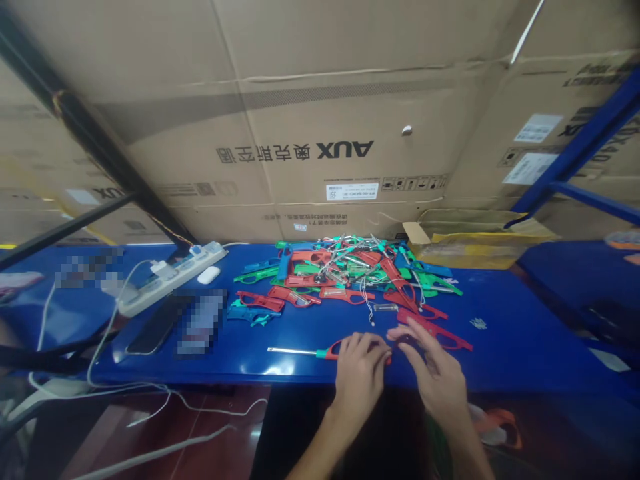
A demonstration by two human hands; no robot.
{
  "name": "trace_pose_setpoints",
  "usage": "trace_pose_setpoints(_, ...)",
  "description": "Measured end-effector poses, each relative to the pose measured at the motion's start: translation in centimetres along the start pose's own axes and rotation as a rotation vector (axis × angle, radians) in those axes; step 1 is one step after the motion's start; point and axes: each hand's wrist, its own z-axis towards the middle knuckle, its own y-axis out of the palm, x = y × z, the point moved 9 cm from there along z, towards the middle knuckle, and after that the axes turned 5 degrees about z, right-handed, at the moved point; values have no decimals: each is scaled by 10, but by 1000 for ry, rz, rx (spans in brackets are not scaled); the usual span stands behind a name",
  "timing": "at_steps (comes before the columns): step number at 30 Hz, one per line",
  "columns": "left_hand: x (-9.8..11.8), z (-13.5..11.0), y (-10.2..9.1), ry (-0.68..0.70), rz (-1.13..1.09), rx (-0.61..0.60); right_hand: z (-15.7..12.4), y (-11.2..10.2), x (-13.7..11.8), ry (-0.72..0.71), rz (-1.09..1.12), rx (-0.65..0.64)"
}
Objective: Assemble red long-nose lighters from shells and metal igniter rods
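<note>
Near the front edge of the blue table, my left hand (359,368) grips the red handle of a long-necked lighter (295,351). Its metal tube points left past a green collar, while my fingers cover most of the handle. Close beside it, my right hand (439,373) has thumb and fingers curled together at the handle's rear end; a small dark piece seems to be between them, too unclear to name. Just behind the right hand lies a red handle shell (433,330). A small clear tube part (386,307) rests beyond the fingers.
Behind my hands is a pile of red, green and blue lighter parts (345,291) with wires. Small pale pieces (478,323) lie right, near an open carton (470,250). A power strip (173,280), a dark phone (157,327) and a white case (209,275) sit left.
</note>
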Motion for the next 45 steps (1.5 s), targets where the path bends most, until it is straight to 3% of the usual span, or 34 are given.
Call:
trace_pose_setpoints(3, 0, 1, -1, 11, 16, -1, 1, -7, -4, -81, -46, 129)
trace_pose_setpoints(5, 0, 1, -2, 6, 12, 1, 2, -5, -8, -124, -69, 143)
trace_pose_setpoints(10, 0, 2, -3, -13, 7, 8, 4, 5, -8, -58, 18, 13)
trace_pose_setpoints(17, 2, 4, -7, -13, 14, 26, 7, 2, -22, -129, 12, 92)
trace_pose_setpoints(23, 1, 6, -6, -29, -14, 7, 6, 5, -16, -28, 83, -92)
trace_pose_setpoints(29, -1, 6, -6, -42, -16, 3, 11, -3, -5, 43, 76, 96)
trace_pose_setpoints(33, 0, 7, -7, -36, -20, 1, 12, -2, -13, 11, 31, 148)
trace_pose_setpoints(36, 2, 7, -7, -20, 11, 2, 5, 0, -19, -31, 10, 109)
trace_pose_setpoints(41, 3, 5, -7, 19, 54, 26, -5, 9, -25, -102, 36, -78)
trace_pose_setpoints(45, 4, 5, -8, 8, 43, 13, 2, 2, -25, -90, 34, -42)
